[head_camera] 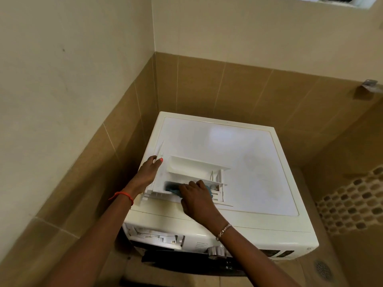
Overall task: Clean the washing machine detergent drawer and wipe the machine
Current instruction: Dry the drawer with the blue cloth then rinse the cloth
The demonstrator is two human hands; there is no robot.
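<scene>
Detergent drawer (186,172) sits out on top of the washing machine (248,162), right between the hands. Left hand (148,172) grips its left wall. Right hand (196,197), fingers curled, presses a blue cloth (173,188) into the near compartment.

We had the detergent drawer (192,168) lying on top of the white washing machine (238,146), near its front left corner. Our left hand (148,172) gripped the drawer's left edge, thumb over the rim. Our right hand (196,198) pressed a blue cloth (172,188) into the nearest compartment, fingers curled over it. On the front panel the drawer slot (157,238) stood open, a silver dial (216,252) to its right. A floor drain (323,270) showed at lower right.
</scene>
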